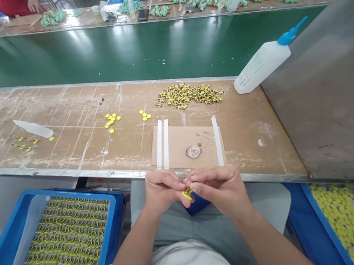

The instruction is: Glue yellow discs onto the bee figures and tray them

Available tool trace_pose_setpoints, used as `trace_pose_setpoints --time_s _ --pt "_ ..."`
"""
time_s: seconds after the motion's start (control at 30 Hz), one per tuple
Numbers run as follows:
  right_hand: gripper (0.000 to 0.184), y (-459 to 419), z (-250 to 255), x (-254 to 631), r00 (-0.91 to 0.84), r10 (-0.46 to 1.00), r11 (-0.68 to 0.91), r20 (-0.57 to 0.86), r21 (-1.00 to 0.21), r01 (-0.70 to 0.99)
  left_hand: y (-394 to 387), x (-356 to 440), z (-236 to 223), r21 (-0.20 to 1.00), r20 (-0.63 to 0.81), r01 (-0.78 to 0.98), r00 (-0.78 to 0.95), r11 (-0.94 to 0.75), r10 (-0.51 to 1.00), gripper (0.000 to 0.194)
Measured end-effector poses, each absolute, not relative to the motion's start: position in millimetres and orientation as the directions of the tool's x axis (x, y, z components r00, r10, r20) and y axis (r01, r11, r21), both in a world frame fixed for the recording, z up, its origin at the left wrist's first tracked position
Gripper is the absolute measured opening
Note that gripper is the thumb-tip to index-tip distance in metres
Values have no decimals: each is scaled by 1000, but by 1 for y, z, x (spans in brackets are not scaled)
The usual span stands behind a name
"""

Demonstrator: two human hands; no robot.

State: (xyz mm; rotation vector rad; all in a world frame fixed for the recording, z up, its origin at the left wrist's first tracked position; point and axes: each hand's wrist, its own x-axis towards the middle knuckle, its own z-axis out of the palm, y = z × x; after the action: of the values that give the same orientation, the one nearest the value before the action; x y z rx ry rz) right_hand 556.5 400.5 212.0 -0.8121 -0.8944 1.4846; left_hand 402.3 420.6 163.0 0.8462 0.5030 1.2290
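My left hand (pixel 162 191) and my right hand (pixel 222 188) meet over my lap, just below the table's front edge. Together their fingertips pinch a small yellow piece (pixel 187 194); both hands are closed on it. Just beyond them on the table lies a cardboard square (pixel 178 143) with white strips along its sides and a blob of glue (pixel 194 152). Farther back sits a pile of small yellow-and-black parts (pixel 189 94). Loose yellow discs (pixel 111 120) lie to the left of it.
A blue crate of rows of yellow-and-black pieces (pixel 62 241) stands at my lower left; a blue crate of yellow discs (pixel 353 219) at my lower right. A white squeeze bottle with a blue nozzle (pixel 264 62) leans against a grey panel. Beyond runs a green conveyor belt (pixel 142 47); other people work at the far table.
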Motion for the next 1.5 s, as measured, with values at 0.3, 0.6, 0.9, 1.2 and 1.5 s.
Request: trace_pose_setpoints --time_s 0.3,0.6,0.9,1.2,1.5 --pt "11 393 208 560 12 1000 24 21 -929 -370 418 408 172 801 -63 -581 159 145 985 31" --pt "17 392 204 559 106 991 107 78 -948 -299 407 410 172 881 -42 -472 -89 -5 995 42" --pt "26 387 207 558 203 925 346 322 -933 -98 382 406 188 971 205 -91 -142 -219 968 54" --pt "25 384 206 554 214 923 345 320 -935 -87 376 408 194 956 281 -46 -156 -291 947 64" --pt "24 385 206 554 211 930 326 301 -941 -93 374 410 195 968 223 -74 -180 -239 958 58"
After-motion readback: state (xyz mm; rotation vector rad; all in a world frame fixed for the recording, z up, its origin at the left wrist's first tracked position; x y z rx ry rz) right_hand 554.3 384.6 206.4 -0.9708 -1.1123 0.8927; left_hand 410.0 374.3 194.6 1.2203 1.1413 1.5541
